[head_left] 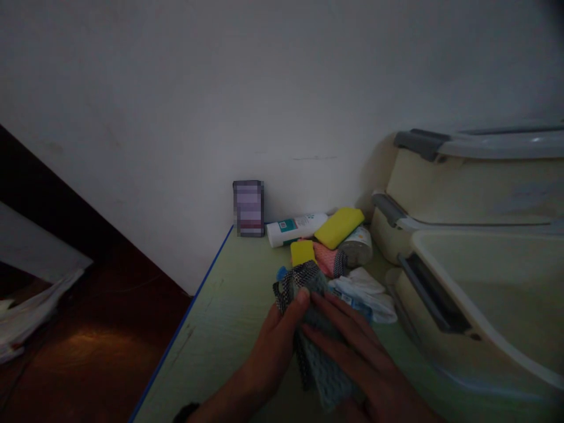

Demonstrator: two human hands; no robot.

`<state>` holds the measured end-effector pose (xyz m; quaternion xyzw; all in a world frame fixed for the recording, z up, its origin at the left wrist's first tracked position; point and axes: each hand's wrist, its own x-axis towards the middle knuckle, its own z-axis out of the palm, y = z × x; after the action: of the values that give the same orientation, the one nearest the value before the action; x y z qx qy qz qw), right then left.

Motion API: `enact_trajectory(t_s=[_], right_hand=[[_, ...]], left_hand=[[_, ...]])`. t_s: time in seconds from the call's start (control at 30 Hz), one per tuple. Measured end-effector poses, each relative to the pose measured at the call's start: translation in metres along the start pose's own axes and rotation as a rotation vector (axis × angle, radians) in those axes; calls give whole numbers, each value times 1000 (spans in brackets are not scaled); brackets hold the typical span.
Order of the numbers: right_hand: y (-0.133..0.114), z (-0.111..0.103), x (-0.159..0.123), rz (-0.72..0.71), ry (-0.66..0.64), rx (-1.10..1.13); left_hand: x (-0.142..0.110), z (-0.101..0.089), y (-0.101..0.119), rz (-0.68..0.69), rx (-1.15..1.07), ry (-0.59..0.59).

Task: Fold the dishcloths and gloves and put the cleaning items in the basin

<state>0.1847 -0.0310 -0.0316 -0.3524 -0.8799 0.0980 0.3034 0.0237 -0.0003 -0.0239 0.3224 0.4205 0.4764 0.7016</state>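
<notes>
A folded grey-green textured cloth (324, 367) with a black-and-white checked edge is between my hands, above the near part of the green table. My left hand (275, 343) is closed on its left side, thumb pressed on top. Long fingers of my right hand (359, 346) lie across the cloth's right side, and a bit of skin shows under its lower end; the right thumb is not clearly visible. Just beyond the cloth are a small yellow sponge (303, 253), a pink cloth (326, 258) with a checked edge, and a white crumpled plastic packet (368, 294).
A phone (249, 208) with a blurred screen leans on the wall. Near it lie a white bottle (282, 232), a larger yellow sponge or cloth (340, 227) and a clear-wrapped roll (356, 247). Cream storage bins (484, 188) stand at right. The table's blue edge (180, 320) runs along the left.
</notes>
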Motion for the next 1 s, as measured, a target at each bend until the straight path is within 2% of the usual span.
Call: enact_trajectory(t_s=[0.07, 0.13, 0.2, 0.33, 0.5, 0.6, 0.77, 0.9, 1.0], right_hand=[[-1, 1, 0, 30, -11, 9], [-1, 2, 0, 65, -19, 58], [0, 1, 0, 96, -9, 160], [4, -4, 3, 212, 143, 331], [2, -7, 6, 342, 291, 412], [1, -3, 8, 427, 330, 482], [9, 0, 29, 550, 323, 648], [11, -2, 56, 624, 350, 799], [11, 4, 69, 632, 353, 805]], left_hand=[[0, -2, 1, -12, 33, 89], [1, -3, 1, 3, 5, 129], [3, -2, 1, 13, -81, 105], [3, 3, 7, 33, -222, 32], [1, 3, 12, 143, -213, -25], [1, -1, 14, 177, -188, -40], [7, -8, 21, 236, -130, 29], [16, -13, 28, 200, -134, 117], [22, -17, 30, 160, -174, 177]])
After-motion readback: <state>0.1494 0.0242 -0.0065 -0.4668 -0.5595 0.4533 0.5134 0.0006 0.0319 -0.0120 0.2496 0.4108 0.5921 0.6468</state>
